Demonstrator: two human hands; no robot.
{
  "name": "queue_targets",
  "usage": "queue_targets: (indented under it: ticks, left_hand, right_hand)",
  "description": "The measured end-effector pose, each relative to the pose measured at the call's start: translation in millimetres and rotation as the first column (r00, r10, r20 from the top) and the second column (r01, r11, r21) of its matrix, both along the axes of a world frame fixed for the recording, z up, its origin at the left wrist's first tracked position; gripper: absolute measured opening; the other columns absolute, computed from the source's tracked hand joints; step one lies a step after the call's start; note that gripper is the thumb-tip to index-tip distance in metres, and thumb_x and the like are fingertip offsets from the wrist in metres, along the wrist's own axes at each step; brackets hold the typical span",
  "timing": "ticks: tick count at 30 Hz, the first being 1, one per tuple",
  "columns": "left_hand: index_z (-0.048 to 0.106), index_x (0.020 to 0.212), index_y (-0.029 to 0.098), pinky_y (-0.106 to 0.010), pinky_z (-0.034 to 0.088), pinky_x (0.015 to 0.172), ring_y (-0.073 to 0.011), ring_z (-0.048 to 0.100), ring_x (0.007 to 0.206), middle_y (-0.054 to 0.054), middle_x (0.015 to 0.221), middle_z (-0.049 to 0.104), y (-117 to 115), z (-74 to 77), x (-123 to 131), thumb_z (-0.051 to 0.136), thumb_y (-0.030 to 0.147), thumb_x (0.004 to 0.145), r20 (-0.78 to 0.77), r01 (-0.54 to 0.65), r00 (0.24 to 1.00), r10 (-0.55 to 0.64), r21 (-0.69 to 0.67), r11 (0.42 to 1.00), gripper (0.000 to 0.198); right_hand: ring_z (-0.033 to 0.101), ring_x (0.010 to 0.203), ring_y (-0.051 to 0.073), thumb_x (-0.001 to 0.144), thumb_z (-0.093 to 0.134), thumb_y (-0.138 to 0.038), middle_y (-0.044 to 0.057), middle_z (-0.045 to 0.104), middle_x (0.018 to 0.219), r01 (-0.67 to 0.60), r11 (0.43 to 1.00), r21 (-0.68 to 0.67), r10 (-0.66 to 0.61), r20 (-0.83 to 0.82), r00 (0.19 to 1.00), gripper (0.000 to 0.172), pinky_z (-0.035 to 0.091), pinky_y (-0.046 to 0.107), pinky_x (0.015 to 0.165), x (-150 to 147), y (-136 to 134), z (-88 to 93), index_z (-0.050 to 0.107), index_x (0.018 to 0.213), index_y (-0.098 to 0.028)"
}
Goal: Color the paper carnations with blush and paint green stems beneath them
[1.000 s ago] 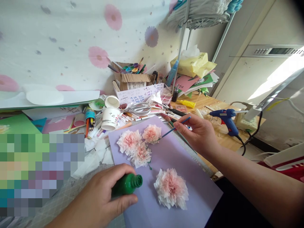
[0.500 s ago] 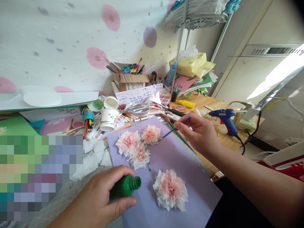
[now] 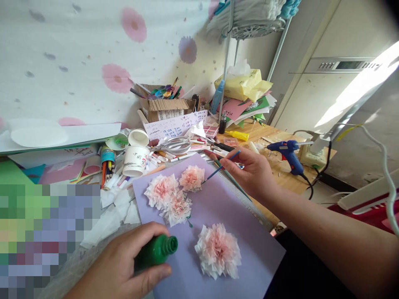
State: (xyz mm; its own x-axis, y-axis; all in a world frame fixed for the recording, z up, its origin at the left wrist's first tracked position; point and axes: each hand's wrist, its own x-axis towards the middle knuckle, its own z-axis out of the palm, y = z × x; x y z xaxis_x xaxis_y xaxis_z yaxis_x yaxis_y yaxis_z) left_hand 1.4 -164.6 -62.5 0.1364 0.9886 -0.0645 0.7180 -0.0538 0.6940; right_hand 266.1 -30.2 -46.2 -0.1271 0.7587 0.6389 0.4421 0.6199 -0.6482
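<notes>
My left hand [image 3: 124,265] is wrapped round a small green bottle [image 3: 156,251] with its cap off, lying tilted at the near edge of a lilac sheet of paper [image 3: 224,224]. My right hand [image 3: 249,170] pinches a thin blue paintbrush [image 3: 220,167], whose tip touches the right side of the farthest pink tissue-paper flower [image 3: 192,178]. Two more pink flowers [image 3: 168,199] lie joined beside it. A larger single flower [image 3: 218,251] rests lower on the sheet, close to the bottle's mouth.
Behind the sheet lie several markers and pencils, scissors [image 3: 176,145], paper cups [image 3: 136,160] and a cardboard box [image 3: 165,108] of bits. A blue glue gun [image 3: 288,151] sits on the wooden tabletop at right. White paper scraps [image 3: 118,211] lie left of the sheet.
The view has drifted, so everything sits a little further left and lower. Both hands keep their grips; the brush tip stays at the far flower.
</notes>
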Motion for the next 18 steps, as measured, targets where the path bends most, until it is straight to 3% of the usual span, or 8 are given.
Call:
queue_targets:
  ticks: [18]
  left_hand:
    - [0.070, 0.090, 0.033, -0.022, 0.048, 0.067, -0.0194, 0.069, 0.076, 0.009, 0.082, 0.076, 0.1, -2.9, -2.3, 0.073, 0.060, 0.070, -0.023, 0.001, 1.000, 0.000, 0.035, 0.999, 0.034]
  right_hand:
    - [0.061, 0.057, 0.014, 0.082, 0.063, -0.024, 0.000, 0.065, 0.059, -0.034, 0.999, 0.015, 0.034, 0.018, 0.999, 0.017, 0.043, 0.024, 0.056, -1.5, -3.9, 3.3, 0.060, 0.065, -0.020]
